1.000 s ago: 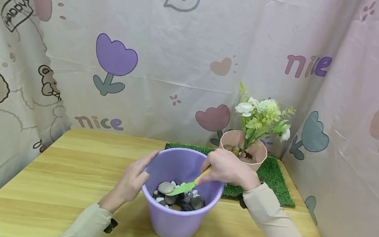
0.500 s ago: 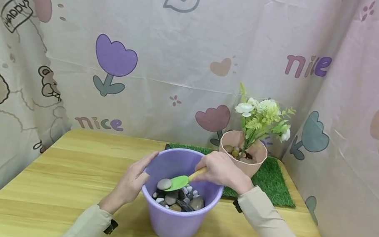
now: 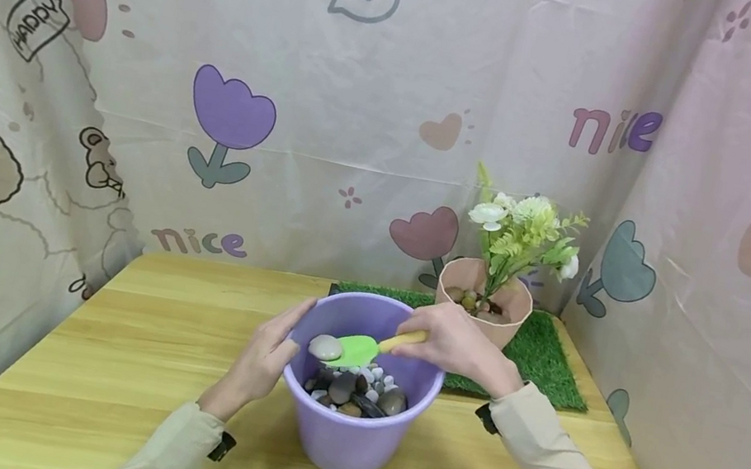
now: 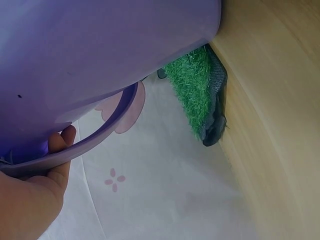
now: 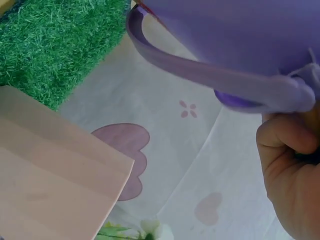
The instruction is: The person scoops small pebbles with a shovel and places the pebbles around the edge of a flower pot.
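Note:
A purple bucket (image 3: 345,447) stands on the table with several dark, grey and white stones (image 3: 342,388) in its bottom. My left hand (image 3: 256,364) grips the bucket's left rim. In the left wrist view its fingers (image 4: 61,142) curl round the purple bail handle (image 4: 102,136) beside the bucket wall. With my right hand (image 3: 458,343) I hold a small garden trowel by its yellow handle (image 3: 403,342), over the bucket's mouth. On the tip of the green blade (image 3: 356,351) lies one large, flat grey stone (image 3: 325,347), lifted above the others.
Behind the bucket, to the right, a pink pot (image 3: 490,330) with white flowers (image 3: 525,215) and stones in it stands on a green artificial turf mat (image 3: 544,365). The wooden table (image 3: 177,334) meets printed curtains (image 3: 340,94) at the back and sides.
The trowel has come up from among the stones, its blade now nearly level with the grey stone on its tip. My left hand has stayed on the rim.

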`<state>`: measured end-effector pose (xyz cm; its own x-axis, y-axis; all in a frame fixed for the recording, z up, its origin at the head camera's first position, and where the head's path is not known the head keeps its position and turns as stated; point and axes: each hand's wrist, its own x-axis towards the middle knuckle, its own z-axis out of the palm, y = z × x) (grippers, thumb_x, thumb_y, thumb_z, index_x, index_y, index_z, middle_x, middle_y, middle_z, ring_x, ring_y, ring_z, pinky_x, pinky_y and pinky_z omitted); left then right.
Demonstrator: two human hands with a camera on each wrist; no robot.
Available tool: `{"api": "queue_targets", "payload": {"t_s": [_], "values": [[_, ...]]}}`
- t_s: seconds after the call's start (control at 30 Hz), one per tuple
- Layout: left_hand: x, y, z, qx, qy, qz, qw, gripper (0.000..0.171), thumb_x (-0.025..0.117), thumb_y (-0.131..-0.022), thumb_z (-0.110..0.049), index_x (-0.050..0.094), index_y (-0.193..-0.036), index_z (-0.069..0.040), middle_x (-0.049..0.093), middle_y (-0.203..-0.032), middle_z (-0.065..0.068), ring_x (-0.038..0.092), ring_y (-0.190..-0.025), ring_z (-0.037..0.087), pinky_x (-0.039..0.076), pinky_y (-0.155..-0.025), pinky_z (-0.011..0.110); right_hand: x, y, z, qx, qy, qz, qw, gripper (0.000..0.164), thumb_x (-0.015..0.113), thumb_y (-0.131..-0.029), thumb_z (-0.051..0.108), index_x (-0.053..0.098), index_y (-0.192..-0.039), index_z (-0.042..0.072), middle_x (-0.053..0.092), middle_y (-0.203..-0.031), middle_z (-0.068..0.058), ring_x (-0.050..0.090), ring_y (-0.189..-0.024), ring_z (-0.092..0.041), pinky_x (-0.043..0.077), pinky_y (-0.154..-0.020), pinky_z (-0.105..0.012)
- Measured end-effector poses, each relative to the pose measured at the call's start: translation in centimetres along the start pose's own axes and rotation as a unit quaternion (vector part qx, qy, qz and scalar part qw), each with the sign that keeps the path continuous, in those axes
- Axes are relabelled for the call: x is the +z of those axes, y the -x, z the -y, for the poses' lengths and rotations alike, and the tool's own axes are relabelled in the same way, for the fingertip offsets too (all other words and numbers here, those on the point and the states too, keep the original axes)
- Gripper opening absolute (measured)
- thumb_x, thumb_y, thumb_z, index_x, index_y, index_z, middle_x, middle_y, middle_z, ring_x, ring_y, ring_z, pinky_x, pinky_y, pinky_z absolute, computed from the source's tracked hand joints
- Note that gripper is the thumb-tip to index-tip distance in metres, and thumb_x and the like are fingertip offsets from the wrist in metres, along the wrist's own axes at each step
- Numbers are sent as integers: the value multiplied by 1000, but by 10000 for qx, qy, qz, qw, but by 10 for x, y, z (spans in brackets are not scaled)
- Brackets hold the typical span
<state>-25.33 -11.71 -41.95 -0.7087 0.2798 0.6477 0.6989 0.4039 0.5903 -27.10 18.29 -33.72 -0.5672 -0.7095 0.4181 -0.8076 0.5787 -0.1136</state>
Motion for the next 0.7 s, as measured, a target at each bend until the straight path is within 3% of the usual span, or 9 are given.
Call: {"api": "queue_targets", "payload": {"t_s": [0.23, 0.3, 0.47, 0.7], "values": [[0, 0, -1, 33, -18, -21, 10000, 62, 44, -82, 0, 45, -143, 4, 50, -145, 19, 48, -135, 32, 31, -114, 21, -3, 9, -10, 270, -235, -640, 9973, 15, 81, -78, 33, 79, -89, 23, 66, -77, 14, 55, -64, 3, 48, -56, -16], [-1, 0, -1, 27, -12, -24, 10000, 62, 44, -81, 0, 45, -143, 4, 50, -145, 19, 48, -135, 32, 33, -115, 24, -2, 11, -12, 382, -306, -708, 9963, 18, 81, -78, 33, 79, -91, 22, 68, -78, 13, 57, -66, 3, 49, -57, -16], [0, 0, -2, 3, -22, -9, 10000, 63, 43, -82, 0, 44, -144, 3, 50, -146, 19, 48, -135, 33, 37, -113, 44, -1, 14, -17, 483, -336, -810, 9950, 20, 82, -76, 34, 80, -92, 23, 66, -81, 13, 55, -68, 1, 48, -59, -18], [0, 0, -2, 25, -6, -7, 10000, 62, 43, -82, 0, 44, -144, 4, 50, -145, 21, 49, -134, 34, 39, -111, 50, -6, 18, -19, 653, 76, -913, 9936, 16, 80, -77, 39, 78, -86, 25, 60, -77, 15, 51, -65, 1, 46, -56, -18]]}}
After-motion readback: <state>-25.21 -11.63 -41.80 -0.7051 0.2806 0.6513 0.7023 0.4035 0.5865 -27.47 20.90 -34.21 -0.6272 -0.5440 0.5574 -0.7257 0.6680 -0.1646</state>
